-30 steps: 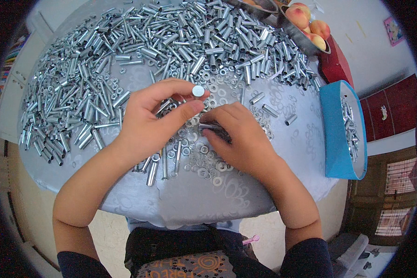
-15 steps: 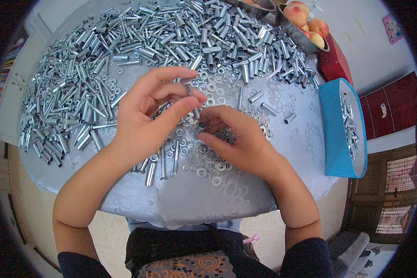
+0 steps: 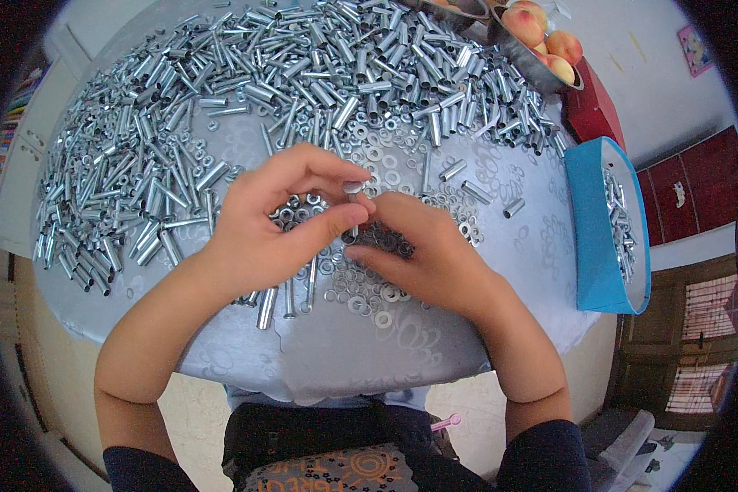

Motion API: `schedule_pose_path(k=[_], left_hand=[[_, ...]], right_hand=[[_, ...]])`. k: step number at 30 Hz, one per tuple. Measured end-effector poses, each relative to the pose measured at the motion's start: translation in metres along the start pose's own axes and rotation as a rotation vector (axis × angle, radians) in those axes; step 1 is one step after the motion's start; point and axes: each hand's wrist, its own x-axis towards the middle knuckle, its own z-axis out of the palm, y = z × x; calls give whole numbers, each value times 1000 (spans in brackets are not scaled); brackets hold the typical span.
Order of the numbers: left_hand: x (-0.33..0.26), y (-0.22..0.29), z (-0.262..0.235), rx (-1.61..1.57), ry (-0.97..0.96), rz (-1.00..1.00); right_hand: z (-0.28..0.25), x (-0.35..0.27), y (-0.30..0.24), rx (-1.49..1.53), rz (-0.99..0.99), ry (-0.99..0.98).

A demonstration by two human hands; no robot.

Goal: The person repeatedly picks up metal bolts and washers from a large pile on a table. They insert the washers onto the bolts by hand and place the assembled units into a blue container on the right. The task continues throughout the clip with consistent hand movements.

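Between the fingertips of my left hand [image 3: 283,217] a silver bolt [image 3: 353,189] stands roughly upright, its wide head at the top. My right hand [image 3: 422,250] is closed just below it, pinching a short metal sleeve [image 3: 350,237] at the bolt's lower end. My fingers hide much of both, so I cannot tell how far the bolt sits inside. Loose washers [image 3: 361,291] and nuts [image 3: 291,215] lie beneath and around my hands. A few long bolts [image 3: 312,279] and a metal sleeve [image 3: 266,307] rest near the table's front.
A broad heap of metal sleeves and bolts [image 3: 303,66] covers the table's far and left sides. Some loose sleeves [image 3: 476,193] lie to the right. At the right edge stands a blue box [image 3: 590,230] holding metal parts. Behind it are a red box [image 3: 592,111] and a bowl of peaches [image 3: 521,61].
My left hand has come down and slightly right with the bolt, bringing its lower end to the sleeve in my right hand. My right hand has barely moved.
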Motion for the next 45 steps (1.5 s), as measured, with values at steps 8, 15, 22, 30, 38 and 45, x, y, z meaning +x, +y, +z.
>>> schedule_pose_path(k=[8,15,22,30,38,45], left_hand=[[1,7,-4,150,-71,52],[8,-7,-15,554,-235,434],[13,-5,-22,633,-269,470],[12,-7,-27,591,-256,421],[10,-8,-21,443,-236,306],[9,-1,-12,273,-171,131]], right_hand=[[-4,0,-6,8,49,-33],[-1,1,0,25,76,-30],[-3,1,-1,66,116,-27],[-1,3,-3,67,116,-27],[1,0,-1,143,107,44],[-4,0,-10,251,179,30]])
